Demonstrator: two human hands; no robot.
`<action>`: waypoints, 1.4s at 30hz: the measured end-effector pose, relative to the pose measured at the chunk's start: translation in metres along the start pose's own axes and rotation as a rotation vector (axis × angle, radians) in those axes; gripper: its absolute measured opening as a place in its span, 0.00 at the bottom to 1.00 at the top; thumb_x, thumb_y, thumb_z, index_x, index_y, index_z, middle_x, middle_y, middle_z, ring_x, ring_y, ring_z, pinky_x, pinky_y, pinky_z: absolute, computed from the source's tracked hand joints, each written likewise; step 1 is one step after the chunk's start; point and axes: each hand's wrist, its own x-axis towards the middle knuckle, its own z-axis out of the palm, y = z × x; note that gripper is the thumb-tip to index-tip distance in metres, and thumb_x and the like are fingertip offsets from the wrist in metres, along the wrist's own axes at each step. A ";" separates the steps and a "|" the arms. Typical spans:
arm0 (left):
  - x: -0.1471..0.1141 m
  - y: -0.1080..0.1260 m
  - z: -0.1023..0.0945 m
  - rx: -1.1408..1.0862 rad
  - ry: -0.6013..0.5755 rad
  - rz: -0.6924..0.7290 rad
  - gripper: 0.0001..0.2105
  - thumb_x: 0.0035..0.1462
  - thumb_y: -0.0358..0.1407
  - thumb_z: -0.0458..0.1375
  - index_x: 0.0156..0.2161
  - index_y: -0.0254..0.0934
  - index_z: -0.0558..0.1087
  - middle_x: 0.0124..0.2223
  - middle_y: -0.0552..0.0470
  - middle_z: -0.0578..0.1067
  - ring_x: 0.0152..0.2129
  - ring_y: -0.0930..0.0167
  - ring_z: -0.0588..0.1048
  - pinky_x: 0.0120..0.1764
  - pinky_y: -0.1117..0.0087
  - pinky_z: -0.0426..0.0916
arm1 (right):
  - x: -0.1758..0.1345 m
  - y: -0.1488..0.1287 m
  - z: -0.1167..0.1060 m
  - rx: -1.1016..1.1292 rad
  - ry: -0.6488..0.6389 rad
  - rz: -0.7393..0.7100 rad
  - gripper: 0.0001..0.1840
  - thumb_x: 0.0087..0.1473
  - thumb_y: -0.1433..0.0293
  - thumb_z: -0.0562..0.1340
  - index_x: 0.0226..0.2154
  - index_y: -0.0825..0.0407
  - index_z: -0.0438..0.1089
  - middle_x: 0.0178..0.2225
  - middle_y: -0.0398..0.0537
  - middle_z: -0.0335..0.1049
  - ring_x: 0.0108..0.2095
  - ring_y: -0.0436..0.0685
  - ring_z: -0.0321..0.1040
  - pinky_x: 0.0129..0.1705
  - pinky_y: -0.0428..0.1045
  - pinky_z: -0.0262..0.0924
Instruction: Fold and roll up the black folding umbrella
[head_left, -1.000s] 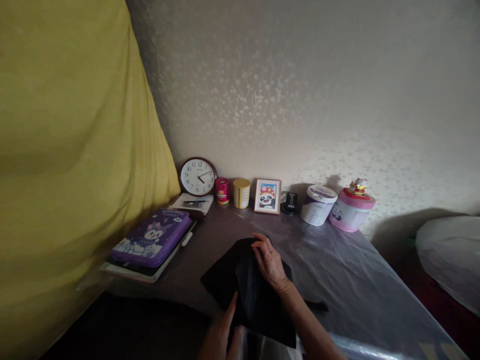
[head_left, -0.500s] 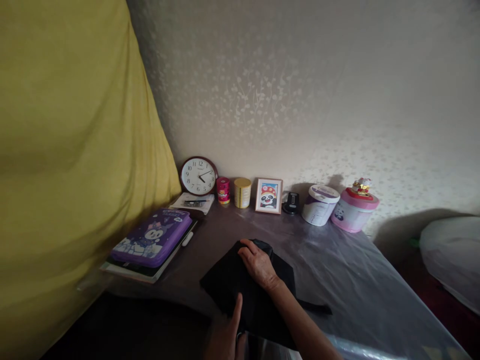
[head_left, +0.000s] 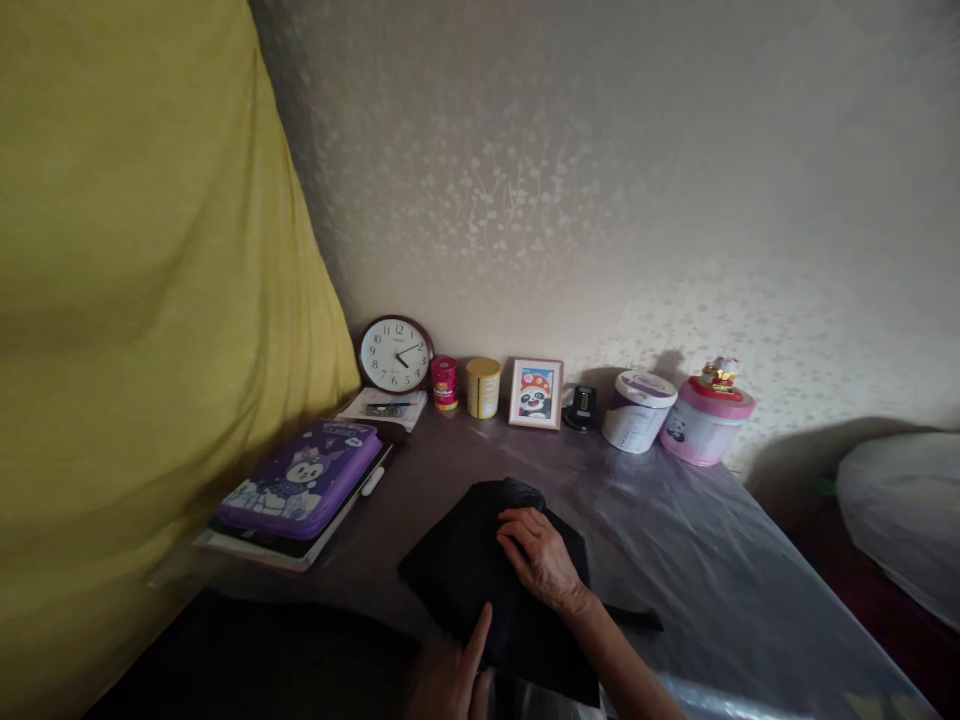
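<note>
nearest, the left hand (head_left: 454, 675) laid one outstretched finger on the near side of the black cloth (head_left: 450, 560); whether the rest gripped it, i could not tell. the cloth lay on the near part of the table (head_left: 675, 530), a strap (head_left: 636, 618) trailing right. it looked light, limp and quick to crease, best held by its folded edges. the right hand (head_left: 546, 565) rested farther up, fingers loosely bent, pinching nothing visible.
</note>
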 end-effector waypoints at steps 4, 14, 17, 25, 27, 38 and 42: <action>-0.002 -0.002 0.001 -0.007 0.003 -0.007 0.23 0.61 0.43 0.50 0.60 0.49 0.67 0.41 0.49 0.81 0.41 0.58 0.79 0.49 0.60 0.72 | -0.002 0.026 0.007 -0.008 -0.016 0.009 0.13 0.66 0.68 0.53 0.44 0.51 0.72 0.48 0.53 0.75 0.52 0.61 0.69 0.55 0.63 0.63; -0.003 -0.005 0.002 -0.031 -0.011 -0.012 0.24 0.59 0.42 0.51 0.61 0.50 0.67 0.37 0.50 0.82 0.38 0.56 0.80 0.45 0.59 0.74 | 0.011 0.047 0.009 -0.074 0.041 0.084 0.16 0.67 0.69 0.52 0.49 0.52 0.72 0.50 0.56 0.74 0.53 0.60 0.70 0.57 0.64 0.61; -0.003 -0.006 0.003 -0.037 -0.011 -0.012 0.24 0.59 0.44 0.51 0.61 0.49 0.66 0.39 0.50 0.82 0.38 0.56 0.80 0.45 0.59 0.74 | 0.008 0.037 0.011 0.007 -0.022 0.007 0.14 0.66 0.68 0.54 0.46 0.50 0.74 0.46 0.52 0.77 0.52 0.59 0.71 0.58 0.62 0.61; -0.003 -0.010 0.006 -0.024 -0.039 0.007 0.24 0.61 0.38 0.50 0.62 0.47 0.64 0.41 0.49 0.82 0.38 0.62 0.80 0.46 0.64 0.73 | 0.000 0.064 0.003 -0.021 0.141 0.256 0.16 0.65 0.66 0.52 0.45 0.51 0.75 0.47 0.55 0.76 0.48 0.61 0.73 0.51 0.61 0.68; -0.005 -0.013 0.008 -0.008 -0.041 0.026 0.24 0.62 0.36 0.47 0.64 0.44 0.62 0.44 0.47 0.81 0.41 0.61 0.79 0.49 0.62 0.72 | -0.012 0.069 -0.008 -0.019 0.164 0.295 0.17 0.66 0.65 0.51 0.44 0.50 0.75 0.44 0.53 0.77 0.45 0.60 0.74 0.49 0.58 0.69; -0.007 -0.028 0.010 -0.021 -0.125 0.135 0.25 0.68 0.39 0.41 0.68 0.42 0.51 0.61 0.46 0.70 0.54 0.66 0.74 0.54 0.66 0.69 | -0.095 0.060 -0.052 0.025 0.127 0.469 0.14 0.60 0.66 0.55 0.42 0.48 0.75 0.40 0.50 0.78 0.41 0.61 0.76 0.44 0.56 0.73; -0.005 -0.029 0.005 0.019 -0.176 0.137 0.25 0.68 0.40 0.40 0.68 0.40 0.50 0.65 0.46 0.64 0.59 0.66 0.68 0.60 0.64 0.64 | -0.115 0.049 -0.057 0.034 0.054 0.469 0.17 0.58 0.71 0.54 0.47 0.45 0.73 0.51 0.50 0.73 0.50 0.60 0.72 0.52 0.60 0.69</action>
